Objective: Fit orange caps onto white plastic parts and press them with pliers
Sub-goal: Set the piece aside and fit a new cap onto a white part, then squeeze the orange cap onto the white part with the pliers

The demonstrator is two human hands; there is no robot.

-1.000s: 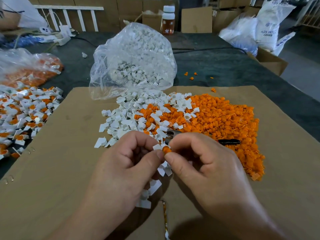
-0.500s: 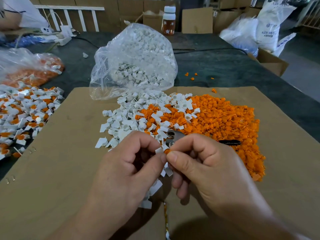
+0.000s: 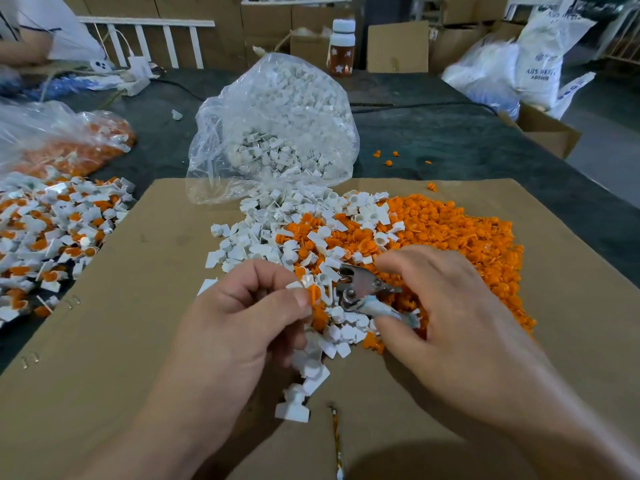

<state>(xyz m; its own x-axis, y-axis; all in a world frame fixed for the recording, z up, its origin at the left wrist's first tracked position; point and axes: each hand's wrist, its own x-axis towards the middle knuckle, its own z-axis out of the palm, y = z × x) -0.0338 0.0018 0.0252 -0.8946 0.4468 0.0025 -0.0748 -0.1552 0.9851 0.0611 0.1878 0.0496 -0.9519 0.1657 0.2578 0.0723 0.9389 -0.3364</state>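
Landmark I'm using is the cardboard sheet (image 3: pixel 121 323). Left hand (image 3: pixel 239 334) is over its middle with fingers curled, thumb and index tip pinching a white part (image 3: pixel 304 283) with an orange cap (image 3: pixel 314 294) on it, held just above the sheet. Right hand (image 3: pixel 453 323) is also over the sheet's middle, thumb and curled fingers wrapped on the handles of the pliers (image 3: pixel 360 289). The metal head pokes out toward the pinched part and is near it, I can't tell if it touches, and I can't tell how far the jaws gape. On the sheet's far half I see a white parts pile (image 3: pixel 256 237) on the left and an orange caps pile (image 3: pixel 457 237) on the right, mixed where they meet. A few white pieces lie on the sheet under the left hand. A clear bag (image 3: pixel 277 126) of white parts lies across the sheet's far edge. Off the sheet's left edge there's a heap of capped parts (image 3: pixel 52 230) on the dark table (image 3: pixel 450 133), with a second bag (image 3: pixel 62 140) beyond it. A bottle (image 3: pixel 343 43) stands far behind the sheet
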